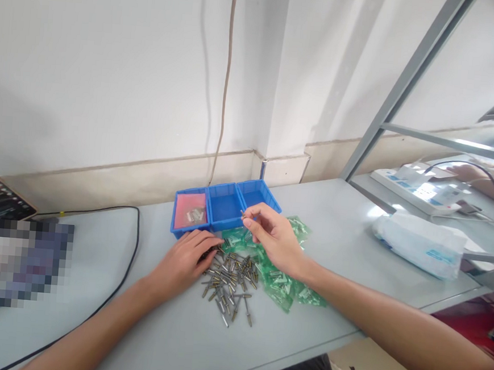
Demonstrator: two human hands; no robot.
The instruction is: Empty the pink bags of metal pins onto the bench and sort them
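My right hand [274, 235] is raised over the green plastic bags, thumb and forefinger pinching a small thin metal pin [243, 213]. Fingers curved and thumb apart, my left hand [187, 258] rests at the upper left edge of a loose pile of metal pins [233, 275]. The pins are short and silvery, many with a brassy end. Right of the pile lie several green plastic bags [279, 284] with small silvery pieces inside. Three joined blue bins stand behind; the left bin [188, 232] holds a pink sheet [184, 206] and a clear bag of small pieces [195, 214].
A black cable [136, 245] curves across the table's left side. At the right are a white soft pack [420, 241], a grey metal frame [403, 72] and a white power strip [413, 189]. Another person's hand [466, 172] shows beyond the frame. A wall [109, 83] closes the back.
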